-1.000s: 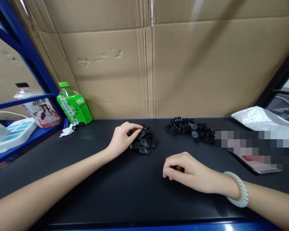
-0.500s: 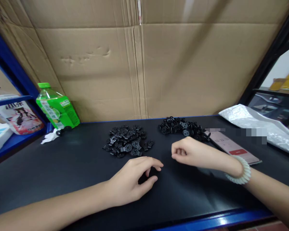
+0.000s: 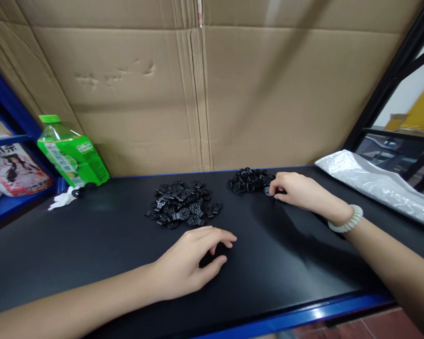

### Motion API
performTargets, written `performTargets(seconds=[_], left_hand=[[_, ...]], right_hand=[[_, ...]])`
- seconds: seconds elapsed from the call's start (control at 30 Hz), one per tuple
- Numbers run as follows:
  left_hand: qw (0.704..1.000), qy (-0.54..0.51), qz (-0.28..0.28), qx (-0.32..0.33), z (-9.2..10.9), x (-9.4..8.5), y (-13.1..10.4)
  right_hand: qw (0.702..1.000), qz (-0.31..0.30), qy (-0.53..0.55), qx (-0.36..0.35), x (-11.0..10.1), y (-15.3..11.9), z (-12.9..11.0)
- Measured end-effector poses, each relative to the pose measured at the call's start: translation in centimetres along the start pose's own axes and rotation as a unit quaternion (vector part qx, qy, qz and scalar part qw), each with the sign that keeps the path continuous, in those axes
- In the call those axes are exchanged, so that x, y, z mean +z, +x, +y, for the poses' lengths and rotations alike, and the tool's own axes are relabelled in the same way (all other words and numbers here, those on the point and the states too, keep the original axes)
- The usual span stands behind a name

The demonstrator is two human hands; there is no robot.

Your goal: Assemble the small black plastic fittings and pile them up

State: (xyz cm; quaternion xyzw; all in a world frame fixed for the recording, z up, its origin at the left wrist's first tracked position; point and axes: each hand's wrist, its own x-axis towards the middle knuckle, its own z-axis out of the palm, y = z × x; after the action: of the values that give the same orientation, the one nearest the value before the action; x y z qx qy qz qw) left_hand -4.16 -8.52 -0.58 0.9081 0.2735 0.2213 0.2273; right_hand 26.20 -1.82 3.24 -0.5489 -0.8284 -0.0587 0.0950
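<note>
My left hand [image 3: 192, 259] rests low over the black table [image 3: 102, 254], fingers spread in a loose curve, thumb apart, with nothing in it. Just beyond it lies a heap of small black plastic parts [image 3: 183, 205], with round perforated discs and short tabs. My right hand [image 3: 297, 188], with a pale beaded bracelet [image 3: 348, 221] at the wrist, is at the right edge of a second heap of black plastic parts [image 3: 249, 180]. Its fingers are curled, the thumb and index tips close to a round disc [image 3: 267, 190]. Whether they grip a part is hidden.
Cardboard [image 3: 137, 94] stands upright along the back edge. At the left are a green bottle [image 3: 74, 155], a white tissue [image 3: 62, 198] with a black part beside it, and a printed package [image 3: 17, 169]. A silvery plastic bag [image 3: 371, 183] lies at the right.
My right hand has moved forward and right from above the table to the second heap. The left hand stays nearly still. The view has shifted slightly, and the phone at the right no longer shows.
</note>
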Motion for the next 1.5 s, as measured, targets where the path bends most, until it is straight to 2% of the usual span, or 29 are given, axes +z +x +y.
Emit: performTargets(seconds=[0.27,0.37,0.47,0.57,0.73,0.9,1.0,1.07,1.23,1.37,1.5], left_hand=[[1.000,0.003,0.000,0.002,0.1,-0.1,0.1],[1.000,0.004,0.001,0.003,0.0,-0.1,0.1],[1.000,-0.002,0.002,-0.002,0.0,0.0,0.0],[1.000,-0.010,0.005,-0.017,-0.1,0.1,0.0],[0.998,-0.037,0.011,-0.044,0.0,0.0,0.3],[0.983,-0.134,0.040,-0.122,0.4,-0.1,0.8],[0.962,-0.205,0.049,-0.172,0.5,0.1,0.9],[0.951,-0.232,0.056,-0.197,0.6,0.3,0.9],[0.926,-0.296,0.093,-0.216,0.6,0.2,0.8],[0.917,-0.313,0.122,-0.214,0.3,-0.1,0.9],[0.918,-0.298,0.163,-0.206,-0.1,-0.2,0.8]], right_hand=[[1.000,0.000,-0.023,-0.003,-0.1,-0.1,-0.1],[1.000,0.009,0.015,-0.016,-0.2,0.1,-0.1],[0.994,0.059,0.095,-0.013,-0.5,0.3,-0.5],[0.969,0.086,0.232,0.023,-0.9,0.2,-1.2],[0.902,0.120,0.404,0.091,-1.0,-0.1,-2.7],[0.838,0.063,0.536,0.081,-0.1,-0.7,-6.6],[0.837,0.088,0.537,0.058,1.2,-1.5,-9.4],[0.845,0.090,0.527,0.017,2.1,-2.0,-10.6],[0.841,0.062,0.534,-0.068,2.2,-2.4,-10.4],[0.845,0.006,0.520,-0.128,1.7,-2.4,-9.6],[0.839,-0.047,0.527,-0.124,2.1,-2.5,-10.0]])
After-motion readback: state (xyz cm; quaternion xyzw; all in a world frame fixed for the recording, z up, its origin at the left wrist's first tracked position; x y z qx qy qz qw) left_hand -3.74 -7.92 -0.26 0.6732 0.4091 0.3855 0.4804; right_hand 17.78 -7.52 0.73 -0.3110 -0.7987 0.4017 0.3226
